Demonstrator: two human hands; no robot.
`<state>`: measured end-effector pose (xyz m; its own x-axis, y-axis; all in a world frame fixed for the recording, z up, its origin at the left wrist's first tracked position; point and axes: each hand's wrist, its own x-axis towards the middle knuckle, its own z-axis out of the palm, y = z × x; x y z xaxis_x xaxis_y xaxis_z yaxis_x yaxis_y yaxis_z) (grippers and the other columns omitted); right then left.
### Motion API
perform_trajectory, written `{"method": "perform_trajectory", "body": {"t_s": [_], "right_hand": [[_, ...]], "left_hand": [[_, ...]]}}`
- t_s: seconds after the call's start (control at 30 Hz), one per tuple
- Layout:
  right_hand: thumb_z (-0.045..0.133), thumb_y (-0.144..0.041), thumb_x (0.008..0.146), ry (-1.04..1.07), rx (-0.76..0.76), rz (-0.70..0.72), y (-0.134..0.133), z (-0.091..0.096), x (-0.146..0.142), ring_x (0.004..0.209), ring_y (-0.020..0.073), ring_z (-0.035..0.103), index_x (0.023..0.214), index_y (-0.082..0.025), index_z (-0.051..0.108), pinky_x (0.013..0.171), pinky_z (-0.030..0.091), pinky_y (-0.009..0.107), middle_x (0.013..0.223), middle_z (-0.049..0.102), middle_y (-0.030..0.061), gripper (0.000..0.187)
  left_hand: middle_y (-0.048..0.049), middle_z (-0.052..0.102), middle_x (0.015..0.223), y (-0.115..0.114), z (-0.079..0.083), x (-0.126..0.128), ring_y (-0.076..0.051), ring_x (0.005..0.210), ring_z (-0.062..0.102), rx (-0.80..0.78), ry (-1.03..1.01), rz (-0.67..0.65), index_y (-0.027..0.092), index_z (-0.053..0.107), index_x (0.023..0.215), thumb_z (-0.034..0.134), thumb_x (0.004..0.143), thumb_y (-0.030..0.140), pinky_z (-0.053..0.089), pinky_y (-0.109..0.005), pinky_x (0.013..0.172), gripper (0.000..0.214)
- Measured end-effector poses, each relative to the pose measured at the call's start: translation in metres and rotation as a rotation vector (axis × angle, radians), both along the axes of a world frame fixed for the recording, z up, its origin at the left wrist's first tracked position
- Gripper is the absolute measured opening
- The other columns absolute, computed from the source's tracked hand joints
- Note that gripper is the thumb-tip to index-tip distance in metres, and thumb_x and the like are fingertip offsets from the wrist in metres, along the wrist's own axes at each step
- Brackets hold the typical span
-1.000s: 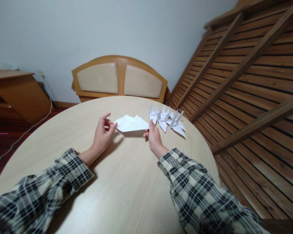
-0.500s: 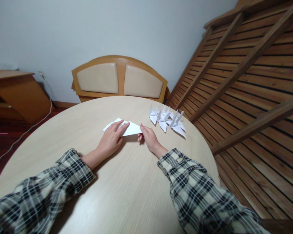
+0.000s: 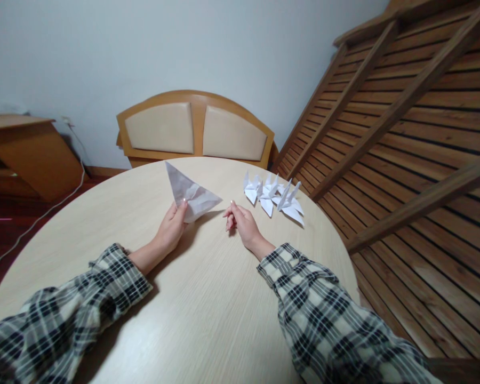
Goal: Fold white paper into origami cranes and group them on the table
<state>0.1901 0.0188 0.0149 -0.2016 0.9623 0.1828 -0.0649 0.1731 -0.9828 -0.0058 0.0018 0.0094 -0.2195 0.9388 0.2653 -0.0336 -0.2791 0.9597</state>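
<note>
White folded paper (image 3: pixel 190 196), flat on the table (image 3: pixel 208 298) a moment ago, now rises pinched in the left hand (image 3: pixel 170 229). The right hand (image 3: pixel 242 223) has released it, resting loosely curled near the paper cranes (image 3: pixel 274 198).

Left hand (image 3: pixel 168 230) fingers hidden behind folded paper (image 3: pixel 192 196), sleeves (image 3: pixel 336 314) cut off below

Behind the round pale wood-grain table (image 3: pixel 208 298) stands a beige-padded wooden chair (image 3: pixel 196 130) against a plain grey-white wall (image 3: pixel 184 48). Brown wooden slatting (image 3: pixel 404 133) lies right of the table, an orange-brown wooden cabinet (image 3: pixel 28 154) left.
</note>
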Motion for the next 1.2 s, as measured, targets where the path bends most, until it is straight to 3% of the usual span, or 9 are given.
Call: {"method": "perform_trajectory", "body": {"t_s": [0.2, 0.3, 0.5, 0.77, 0.97, 1.07, 1.2], "right_hand": [[0.050, -0.070, 0.087, 0.025, 0.023, 0.018, 0.002, -0.005, 0.001, 0.045, 0.0099, 0.050, 0.077, -0.020, 0.061, 0.044, 0.039, 0.021, 0.049, 0.049, -0.0059, 0.052], [0.051, -0.063, 0.090, 0.011, 0.018, 0.018, 0.002, -0.006, 0.002, 0.046, 0.0097, 0.051, 0.080, -0.021, 0.060, 0.044, 0.038, 0.021, 0.051, 0.049, -0.0064, 0.044], [0.058, -0.033, 0.087, -0.003, -0.063, 0.023, 0.003, -0.005, 0.001, 0.046, 0.0100, 0.054, 0.093, -0.022, 0.058, 0.042, 0.038, 0.021, 0.060, 0.055, -0.0071, 0.012], [0.059, -0.011, 0.077, 0.019, -0.019, -0.006, 0.011, -0.016, -0.001, 0.050, 0.0053, 0.055, 0.117, -0.026, 0.050, 0.045, 0.044, 0.019, 0.093, 0.059, -0.0031, 0.043], [0.058, -0.008, 0.079, -0.005, 0.053, -0.031, 0.012, -0.020, 0.001, 0.063, 0.0069, 0.059, 0.151, -0.037, 0.026, 0.047, 0.048, 0.019, 0.126, 0.055, 0.0068, 0.084], [0.056, -0.006, 0.080, -0.051, 0.115, -0.018, 0.011, -0.020, 0.001, 0.066, 0.0066, 0.058, 0.152, -0.040, 0.030, 0.051, 0.051, 0.021, 0.135, 0.050, 0.0078, 0.084], [0.055, -0.003, 0.080, -0.130, 0.296, -0.019, 0.012, -0.022, 0.001, 0.094, 0.0146, 0.062, 0.133, -0.033, 0.058, 0.076, 0.057, 0.029, 0.131, 0.054, 0.0064, 0.060]], "left_hand": [[-0.0040, 0.063, 0.088, 0.005, 0.006, 0.003, -0.013, 0.067, 0.058, -0.127, -0.345, -0.004, 0.019, 0.058, 0.102, 0.055, 0.096, 0.036, 0.051, -0.021, 0.053, 0.019], [-0.0020, 0.059, 0.079, 0.005, 0.009, 0.002, -0.012, 0.056, 0.052, -0.221, -0.370, 0.009, 0.018, 0.058, 0.101, 0.049, 0.099, 0.030, 0.040, -0.018, 0.038, 0.015], [-0.0009, 0.057, 0.078, 0.004, 0.010, 0.002, -0.011, 0.054, 0.052, -0.249, -0.390, -0.033, 0.017, 0.057, 0.098, 0.048, 0.099, 0.024, 0.035, -0.018, 0.034, 0.012], [-0.0031, 0.064, 0.080, -0.001, 0.010, 0.004, -0.012, 0.057, 0.057, -0.268, -0.402, -0.161, 0.014, 0.059, 0.102, 0.057, 0.083, 0.008, 0.045, -0.020, 0.045, 0.020], [-0.0039, 0.065, 0.077, -0.002, 0.010, 0.002, -0.012, 0.054, 0.056, -0.295, -0.419, -0.196, 0.013, 0.061, 0.097, 0.059, 0.080, 0.007, 0.045, -0.020, 0.045, 0.019], [-0.0049, 0.067, 0.078, -0.001, 0.010, 0.002, -0.013, 0.057, 0.059, -0.319, -0.443, -0.189, 0.012, 0.062, 0.097, 0.058, 0.079, 0.006, 0.049, -0.022, 0.050, 0.020], [-0.0052, 0.067, 0.078, -0.001, 0.011, 0.002, -0.015, 0.060, 0.062, -0.337, -0.462, -0.185, 0.012, 0.063, 0.098, 0.060, 0.078, 0.005, 0.052, -0.024, 0.053, 0.021]]}}
